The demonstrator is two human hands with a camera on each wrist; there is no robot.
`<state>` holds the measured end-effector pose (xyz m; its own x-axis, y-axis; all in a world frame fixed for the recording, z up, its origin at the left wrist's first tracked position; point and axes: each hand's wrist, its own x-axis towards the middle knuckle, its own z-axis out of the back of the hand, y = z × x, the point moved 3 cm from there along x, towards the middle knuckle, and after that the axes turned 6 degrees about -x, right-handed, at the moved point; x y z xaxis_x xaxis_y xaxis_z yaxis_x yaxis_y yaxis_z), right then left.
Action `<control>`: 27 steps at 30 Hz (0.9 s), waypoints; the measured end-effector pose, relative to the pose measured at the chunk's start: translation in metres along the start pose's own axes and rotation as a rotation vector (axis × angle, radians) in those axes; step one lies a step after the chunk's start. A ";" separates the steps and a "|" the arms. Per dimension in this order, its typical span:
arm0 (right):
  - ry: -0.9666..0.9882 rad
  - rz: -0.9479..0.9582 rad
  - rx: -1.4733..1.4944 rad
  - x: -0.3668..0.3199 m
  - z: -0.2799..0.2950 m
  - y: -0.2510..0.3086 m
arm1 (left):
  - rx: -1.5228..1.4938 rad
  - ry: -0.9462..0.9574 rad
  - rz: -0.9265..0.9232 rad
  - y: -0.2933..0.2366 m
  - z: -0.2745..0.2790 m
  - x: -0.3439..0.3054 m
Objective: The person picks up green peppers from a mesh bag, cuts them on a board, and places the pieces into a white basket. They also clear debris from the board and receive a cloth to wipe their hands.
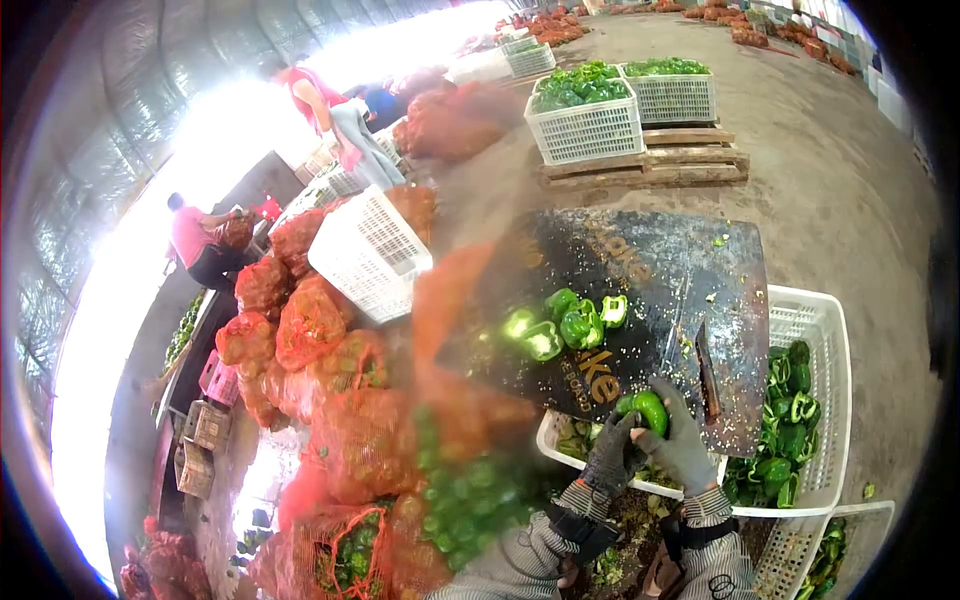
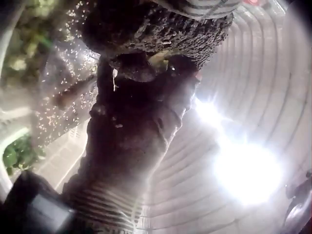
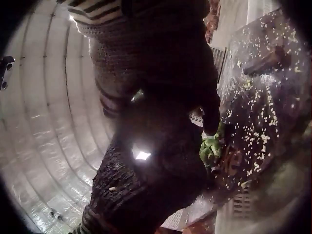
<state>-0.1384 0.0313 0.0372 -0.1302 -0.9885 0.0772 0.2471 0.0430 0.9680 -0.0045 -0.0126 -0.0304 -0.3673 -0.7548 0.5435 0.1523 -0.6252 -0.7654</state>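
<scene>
In the head view, a green bell pepper (image 1: 652, 411) is held between both gloved hands, close over the near edge of a dark board (image 1: 650, 285). My left hand (image 1: 610, 458) grips it from the left and below in a dark knit glove. Along its right side, my right hand (image 1: 686, 445) holds it with fingers extended past it, in a grey glove. Dark gloves fill both wrist views and largely hide the pepper. Several cut green peppers (image 1: 581, 326) lie farther back on the board. Right of the hands lies a knife-like tool (image 1: 708, 375).
A white crate (image 1: 838, 400) of peppers stands right of the board. Under its near edge sits another white container (image 1: 548, 436) with scraps. Red mesh sacks (image 1: 350, 440) are piled at left beside a tilted white crate (image 1: 370, 255). Two people work at far left.
</scene>
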 end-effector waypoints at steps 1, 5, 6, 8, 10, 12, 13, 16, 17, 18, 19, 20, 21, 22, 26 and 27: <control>0.004 0.018 -0.089 0.000 0.001 0.001 | -0.698 -0.090 0.548 -0.006 0.000 0.000; 0.050 -0.009 -0.064 0.000 0.009 0.014 | -1.568 -0.092 1.127 -0.009 -0.006 -0.014; 0.084 -0.053 0.036 -0.002 0.010 0.014 | -1.673 -0.028 1.139 -0.012 -0.005 -0.014; 0.082 -0.011 -0.023 0.000 0.005 -0.004 | -1.579 -0.053 1.194 -0.008 -0.008 -0.017; 0.169 -0.118 -0.216 -0.002 0.006 0.003 | -1.409 -0.108 1.304 0.003 -0.013 -0.023; 0.230 -0.122 -0.227 -0.001 0.005 -0.004 | -1.699 0.133 1.224 0.004 -0.015 -0.021; 0.256 -0.142 -0.258 -0.001 0.004 0.000 | -1.507 0.017 1.356 0.005 -0.017 -0.023; 0.263 -0.157 -0.264 -0.002 0.005 0.000 | -1.440 -0.010 1.349 0.008 -0.024 -0.027; 0.276 -0.163 -0.211 -0.001 0.007 0.002 | -1.570 0.072 1.215 0.005 -0.025 -0.025; 0.291 -0.169 -0.160 -0.001 0.008 0.004 | -1.573 0.071 1.217 0.005 -0.026 -0.026; 0.295 -0.170 -0.161 -0.002 0.008 0.003 | -1.484 0.003 1.299 -0.009 -0.020 -0.019; 0.293 -0.151 -0.150 -0.002 0.008 0.002 | -1.391 -0.064 1.375 -0.015 -0.016 -0.016; 0.291 -0.131 -0.139 -0.002 0.008 0.002 | -1.391 -0.067 1.374 -0.005 -0.016 -0.020; 0.294 -0.130 -0.138 -0.003 0.009 0.004 | -1.355 -0.004 1.326 0.011 -0.017 -0.028; 0.363 -0.091 -0.048 -0.003 0.013 0.004 | -1.205 0.085 1.165 0.007 -0.011 -0.023; 0.415 -0.061 -0.015 -0.002 0.012 0.002 | -1.204 0.084 1.164 0.024 -0.009 -0.031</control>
<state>-0.1495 0.0354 0.0418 0.2525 -0.9638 -0.0857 0.2652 -0.0162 0.9641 0.0026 -0.0026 -0.0683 -0.6226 -0.6383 -0.4527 -0.3677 0.7493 -0.5508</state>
